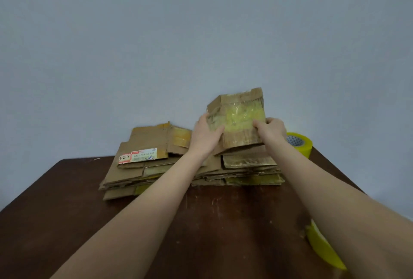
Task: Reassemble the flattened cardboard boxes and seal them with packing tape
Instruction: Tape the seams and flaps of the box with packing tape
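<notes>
A small cardboard box [238, 120] with yellowish old tape across its face is held up above the right pile of flattened boxes [250, 171]. My left hand [205, 135] grips its left edge, thumb on the front face. My right hand [271, 130] grips its right edge the same way. A second pile of flattened boxes [143, 162] with a white shipping label lies to the left. One yellow tape roll [298, 143] stands behind my right hand; another yellow tape roll [321, 247] lies near my right forearm, partly hidden by it.
Everything sits on a dark brown wooden table [67, 211] pushed against a plain grey-blue wall [201, 32]. The table's right edge runs close to the near tape roll.
</notes>
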Action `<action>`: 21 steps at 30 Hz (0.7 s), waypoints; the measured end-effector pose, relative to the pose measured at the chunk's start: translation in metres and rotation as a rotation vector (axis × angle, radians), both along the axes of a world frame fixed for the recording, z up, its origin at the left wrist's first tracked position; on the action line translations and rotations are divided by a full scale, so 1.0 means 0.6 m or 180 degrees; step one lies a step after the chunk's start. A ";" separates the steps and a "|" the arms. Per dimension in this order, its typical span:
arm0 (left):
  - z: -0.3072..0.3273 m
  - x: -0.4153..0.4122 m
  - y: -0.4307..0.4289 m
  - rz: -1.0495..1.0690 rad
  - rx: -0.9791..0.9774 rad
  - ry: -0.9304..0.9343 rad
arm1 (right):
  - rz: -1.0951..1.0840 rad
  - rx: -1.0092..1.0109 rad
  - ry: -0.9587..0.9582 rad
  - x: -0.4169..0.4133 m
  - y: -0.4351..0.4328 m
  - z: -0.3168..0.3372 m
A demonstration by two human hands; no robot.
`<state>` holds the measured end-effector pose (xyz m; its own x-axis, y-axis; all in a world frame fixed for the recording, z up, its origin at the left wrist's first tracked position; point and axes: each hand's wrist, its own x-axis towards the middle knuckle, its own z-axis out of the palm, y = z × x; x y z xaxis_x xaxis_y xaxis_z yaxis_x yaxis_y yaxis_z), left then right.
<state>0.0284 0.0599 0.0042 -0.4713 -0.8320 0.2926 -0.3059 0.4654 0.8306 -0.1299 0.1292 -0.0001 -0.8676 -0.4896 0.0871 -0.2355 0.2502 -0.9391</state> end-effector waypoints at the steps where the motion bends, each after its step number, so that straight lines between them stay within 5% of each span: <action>1: 0.008 0.007 0.011 0.0035 0.0001 0.0077 | -0.0040 -0.0139 0.0000 0.005 0.016 0.009; 8: 0.045 0.068 0.080 0.0147 0.0100 0.0172 | 0.0111 -0.0816 -0.0054 0.068 0.118 0.024; 21: -0.027 0.244 0.129 0.0377 0.0565 0.0255 | 0.1511 -0.0881 -0.0366 0.242 0.179 -0.062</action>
